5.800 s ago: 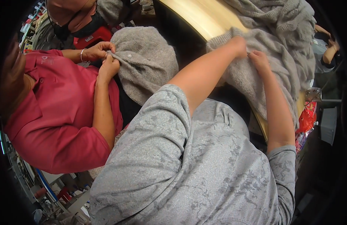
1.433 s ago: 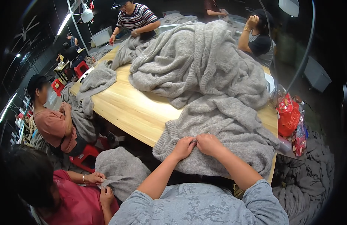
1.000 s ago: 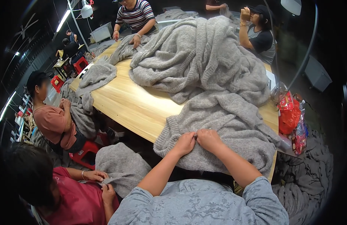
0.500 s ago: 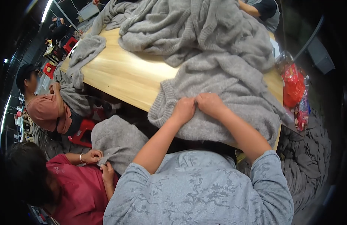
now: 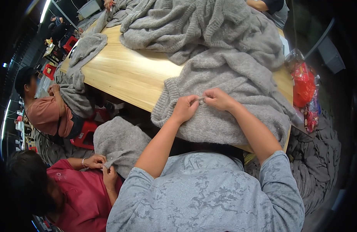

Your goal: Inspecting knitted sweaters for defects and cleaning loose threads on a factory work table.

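A grey knitted garment (image 5: 225, 127) lies on the near edge of the wooden table, its ribbed band (image 5: 166, 101) turned to the left. My left hand (image 5: 186, 108) pinches a bit of the knit, thumb and forefinger together. Close beside it, my right hand (image 5: 217, 99) pinches the same spot from the right. Between the fingertips a small raised piece of the fabric shows; whether anything else is held there is too small to tell.
More grey knitwear (image 5: 186, 27) is heaped across the wooden table (image 5: 120, 73). Red and clear plastic bags (image 5: 304, 89) hang at its right corner, above a grey fabric pile (image 5: 313, 162). At left, a co-worker in a red shirt (image 5: 84, 197) handles grey knit; another sits on a red stool (image 5: 85, 135).
My hands have drawn slightly apart and a little upward, showing the pinched bit of knit between them. A hand has come into view at the table's far left end.
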Demonstrator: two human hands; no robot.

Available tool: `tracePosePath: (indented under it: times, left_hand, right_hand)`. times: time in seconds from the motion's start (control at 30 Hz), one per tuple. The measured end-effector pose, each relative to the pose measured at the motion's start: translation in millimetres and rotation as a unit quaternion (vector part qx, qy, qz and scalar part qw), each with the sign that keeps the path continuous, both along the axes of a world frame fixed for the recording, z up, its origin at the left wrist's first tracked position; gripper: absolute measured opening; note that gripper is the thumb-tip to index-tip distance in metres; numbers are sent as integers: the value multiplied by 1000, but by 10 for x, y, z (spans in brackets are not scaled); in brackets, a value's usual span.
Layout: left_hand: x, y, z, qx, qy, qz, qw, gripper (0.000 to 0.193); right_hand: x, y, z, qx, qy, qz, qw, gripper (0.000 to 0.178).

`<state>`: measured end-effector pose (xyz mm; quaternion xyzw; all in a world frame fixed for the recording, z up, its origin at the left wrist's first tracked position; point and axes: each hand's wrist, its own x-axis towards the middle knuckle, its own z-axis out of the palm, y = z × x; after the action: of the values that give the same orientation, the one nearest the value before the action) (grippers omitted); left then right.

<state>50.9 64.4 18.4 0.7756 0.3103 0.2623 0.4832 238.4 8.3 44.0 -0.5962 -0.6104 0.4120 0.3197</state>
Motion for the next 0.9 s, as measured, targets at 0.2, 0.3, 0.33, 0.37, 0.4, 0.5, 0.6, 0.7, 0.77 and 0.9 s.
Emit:
tracePosePath:
  times: [0.2,0.3,0.33,0.37,0.4,0.5,0.6,0.7,0.77,0.9]
  left_hand:
    - [26,29,29,-24,-21,12,999,10]
    - [36,46,18,-10,0,15,1000,12]
    - [33,50,12,-4,4,15,1000,12]
    - [27,51,8,5,-1,12,1000,12]
    - [21,50,7,13,3,22,1000,13]
    - [12,46,54,33,-1,36,999,14]
    - [105,20,187,43,-15,9,999,19]
    - [283,-57,370,224,7,-73,972,25]
    - [416,-115,476,295,15,-129,947,23]
    - [547,-91,595,235,118,-145,954,15]
  right_hand:
    - [-34,32,4,-40,56,-37,997,12]
    - [-39,-62,126,-2,2,-68,998,13]
    - [-3,-144,188,15,-29,-76,997,14]
    - [33,-238,248,54,-47,-72,995,15]
    - [98,-361,310,37,-122,-84,988,17]
    - [380,-757,467,50,-227,-96,968,23]
    - [513,-994,481,66,-179,-139,972,23]
    - [496,-1021,433,92,-143,-168,971,21]
    - [460,-988,420,95,-113,-196,970,20]
    - [392,-900,428,102,-83,-224,966,21]
